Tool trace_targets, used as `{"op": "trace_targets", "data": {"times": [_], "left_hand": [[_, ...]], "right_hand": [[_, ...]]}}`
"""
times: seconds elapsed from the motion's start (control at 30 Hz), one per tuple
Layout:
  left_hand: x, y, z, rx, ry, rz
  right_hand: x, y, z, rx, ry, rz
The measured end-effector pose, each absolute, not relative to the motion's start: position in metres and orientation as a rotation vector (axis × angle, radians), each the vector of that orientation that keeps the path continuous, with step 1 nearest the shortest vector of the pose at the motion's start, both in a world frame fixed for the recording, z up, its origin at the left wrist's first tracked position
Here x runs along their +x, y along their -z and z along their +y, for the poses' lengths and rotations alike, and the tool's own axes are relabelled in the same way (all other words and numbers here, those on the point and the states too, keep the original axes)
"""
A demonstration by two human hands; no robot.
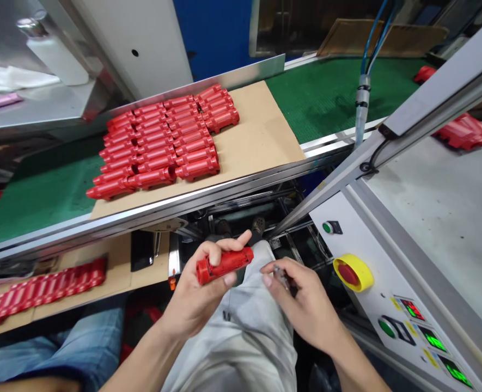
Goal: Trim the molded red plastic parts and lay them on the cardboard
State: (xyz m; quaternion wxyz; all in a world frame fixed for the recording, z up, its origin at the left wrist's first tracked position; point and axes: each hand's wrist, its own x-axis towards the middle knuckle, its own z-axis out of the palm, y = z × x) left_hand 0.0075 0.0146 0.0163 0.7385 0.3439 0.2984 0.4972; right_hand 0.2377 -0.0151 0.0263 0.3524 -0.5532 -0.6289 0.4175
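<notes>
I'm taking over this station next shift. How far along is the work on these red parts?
Looking done: rows of red moulded plastic parts lie on a cardboard sheet on the green conveyor belt. In hand: the left hand grips one red part, and the right hand pinches a small metal piece. Left: more red parts lie on the lower cardboard shelf, but whether they are finished or waiting cannot be told.

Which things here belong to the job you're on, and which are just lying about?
In use: left hand gripping a red plastic part; right hand pinching a small metal tool; matching red parts in rows on cardboard.

Lying about: white bottle, white cloth.
</notes>
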Motion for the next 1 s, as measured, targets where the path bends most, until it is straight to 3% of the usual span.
{"op": "trace_targets", "data": {"times": [0.2,0.47,0.77,1.0], "left_hand": [[0.011,-0.009,0.008,1.364,-1.383,0.683],[0.015,-0.009,-0.005,1.563,-1.465,0.624],[0.014,-0.011,-0.009,1.62,-1.443,0.632],[-0.019,-0.068,0.051,1.732,-1.276,0.802]], "right_hand": [[0.232,-0.047,-0.025,-1.48,-0.917,-1.888],[0.225,-0.046,-0.024,-1.282,-0.495,-1.959],[0.225,-0.05,-0.026,-1.229,-0.504,-1.966],[0.238,-0.017,-0.015,-1.328,-0.899,-1.562]]}}
